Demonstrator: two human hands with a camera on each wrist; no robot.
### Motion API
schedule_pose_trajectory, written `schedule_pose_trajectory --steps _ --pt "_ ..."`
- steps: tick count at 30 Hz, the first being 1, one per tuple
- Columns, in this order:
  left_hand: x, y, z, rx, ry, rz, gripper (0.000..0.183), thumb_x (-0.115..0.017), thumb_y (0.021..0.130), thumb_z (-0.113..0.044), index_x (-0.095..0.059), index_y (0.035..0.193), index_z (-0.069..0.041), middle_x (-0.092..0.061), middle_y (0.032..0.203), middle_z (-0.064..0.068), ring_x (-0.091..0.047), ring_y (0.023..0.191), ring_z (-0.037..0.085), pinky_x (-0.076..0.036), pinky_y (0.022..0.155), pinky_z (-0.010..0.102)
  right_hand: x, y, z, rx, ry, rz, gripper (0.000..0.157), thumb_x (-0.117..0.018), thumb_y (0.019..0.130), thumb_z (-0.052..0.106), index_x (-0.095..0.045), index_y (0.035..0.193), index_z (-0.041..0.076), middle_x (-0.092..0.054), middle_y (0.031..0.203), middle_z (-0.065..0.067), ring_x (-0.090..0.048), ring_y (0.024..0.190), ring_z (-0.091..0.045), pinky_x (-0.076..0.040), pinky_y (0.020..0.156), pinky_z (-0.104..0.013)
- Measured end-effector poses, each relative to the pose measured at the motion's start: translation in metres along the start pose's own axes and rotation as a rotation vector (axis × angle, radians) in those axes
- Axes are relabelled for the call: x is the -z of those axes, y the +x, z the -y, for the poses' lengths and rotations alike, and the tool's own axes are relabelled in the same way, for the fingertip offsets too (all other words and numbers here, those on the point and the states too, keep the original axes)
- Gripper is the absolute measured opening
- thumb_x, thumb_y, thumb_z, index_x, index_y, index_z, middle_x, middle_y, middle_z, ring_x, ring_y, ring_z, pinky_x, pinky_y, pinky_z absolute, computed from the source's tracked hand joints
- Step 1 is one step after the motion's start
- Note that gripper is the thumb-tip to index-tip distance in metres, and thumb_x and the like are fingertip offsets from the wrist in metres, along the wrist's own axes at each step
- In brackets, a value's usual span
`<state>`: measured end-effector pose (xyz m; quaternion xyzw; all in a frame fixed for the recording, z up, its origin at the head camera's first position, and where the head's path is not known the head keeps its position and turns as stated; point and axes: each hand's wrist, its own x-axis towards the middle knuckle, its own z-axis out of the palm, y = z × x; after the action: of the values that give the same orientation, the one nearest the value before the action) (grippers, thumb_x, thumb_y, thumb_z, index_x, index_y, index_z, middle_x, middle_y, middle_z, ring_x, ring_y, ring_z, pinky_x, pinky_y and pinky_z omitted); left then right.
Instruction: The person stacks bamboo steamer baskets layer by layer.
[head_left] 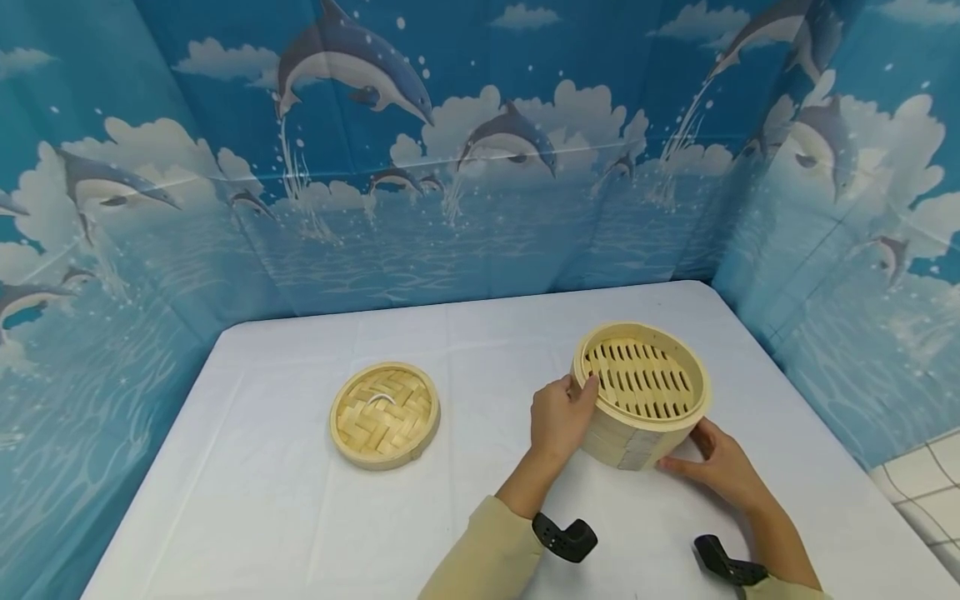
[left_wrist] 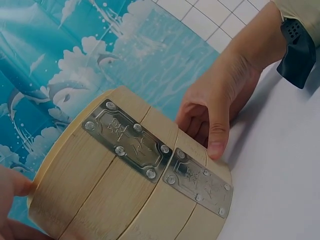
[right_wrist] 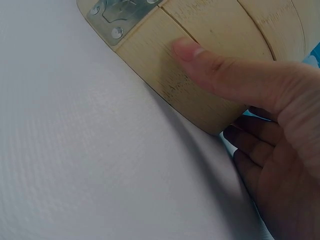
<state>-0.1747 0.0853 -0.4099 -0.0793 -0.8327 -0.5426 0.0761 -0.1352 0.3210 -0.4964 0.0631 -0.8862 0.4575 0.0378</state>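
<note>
A round bamboo steamer [head_left: 609, 435] of two stacked tiers is at the right part of the white table. The top tier's slatted floor [head_left: 637, 382] shows from above. My left hand [head_left: 561, 418] grips the left rim, thumb over the top edge. Low on the right side, my right hand [head_left: 722, 468] holds the bottom tier, its thumb [right_wrist: 220, 75] against the wall and its fingers round the far side, partly hidden. In the left wrist view, an upper metal plate [left_wrist: 129, 140] and a lower metal plate [left_wrist: 199, 182] line up. Whether the base is fully on the table, I cannot tell.
A woven bamboo lid [head_left: 384, 414] with a small loop handle lies on the white tablecloth [head_left: 247, 467] to the left. A blue dolphin-print curtain [head_left: 480, 242] surrounds the table's back and sides. White tiles [head_left: 922, 483] show at the far right.
</note>
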Motion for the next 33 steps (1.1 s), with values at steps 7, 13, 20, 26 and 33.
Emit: schedule_pose_trajectory --steps 7,13,20,26,33 --pt "0.002 -0.001 0.0 0.012 -0.018 -0.028 0.031 -0.047 0.083 -0.036 -0.061 0.069 -0.012 -0.039 0.042 -0.007 -0.034 0.036 0.006 -0.026 0.031 0.021 -0.003 0.003 0.002 0.004 0.003 0.006 0.086 -0.073 0.064 0.023 -0.023 0.133 0.022 -0.033 0.128 -0.013 -0.023 0.115 0.003 -0.019 0.082 -0.001" --pt "0.002 -0.003 0.0 0.014 -0.019 -0.05 0.032 -0.048 0.082 -0.036 -0.063 0.074 -0.009 -0.039 0.042 -0.008 -0.033 0.035 0.005 -0.026 0.03 0.02 -0.005 0.004 0.001 0.009 -0.001 0.005 0.085 -0.073 0.064 0.023 -0.023 0.133 0.024 -0.033 0.129 -0.013 -0.023 0.118 -0.003 -0.018 0.083 -0.001" --pt "0.008 -0.003 0.003 0.019 -0.019 0.02 0.04 -0.045 0.084 -0.039 -0.063 0.095 -0.004 -0.06 0.066 0.005 -0.051 0.052 0.006 -0.037 0.04 0.018 -0.005 0.003 0.002 -0.03 0.003 0.008 0.087 -0.073 0.063 0.026 -0.021 0.134 0.025 -0.03 0.131 -0.013 -0.021 0.121 -0.024 -0.019 0.096 -0.028" --pt "0.042 0.008 0.024 -0.13 -0.02 0.061 0.033 -0.047 0.086 -0.027 -0.059 0.103 -0.002 -0.06 0.096 0.006 -0.056 0.082 0.01 -0.044 0.067 0.017 0.0 -0.001 0.001 -0.041 -0.027 -0.005 0.088 -0.072 0.064 0.027 -0.019 0.134 0.027 -0.029 0.131 -0.014 -0.019 0.12 -0.002 -0.018 0.093 -0.013" --pt "0.14 0.026 0.075 -0.201 0.16 -0.1 0.021 -0.055 0.082 -0.018 -0.063 0.097 -0.006 -0.061 0.089 0.003 -0.056 0.079 0.009 -0.045 0.065 0.019 -0.001 0.002 -0.003 -0.011 -0.017 0.001 0.087 -0.072 0.065 0.024 -0.02 0.134 0.027 -0.031 0.13 -0.016 -0.019 0.107 0.016 -0.017 0.08 0.001"
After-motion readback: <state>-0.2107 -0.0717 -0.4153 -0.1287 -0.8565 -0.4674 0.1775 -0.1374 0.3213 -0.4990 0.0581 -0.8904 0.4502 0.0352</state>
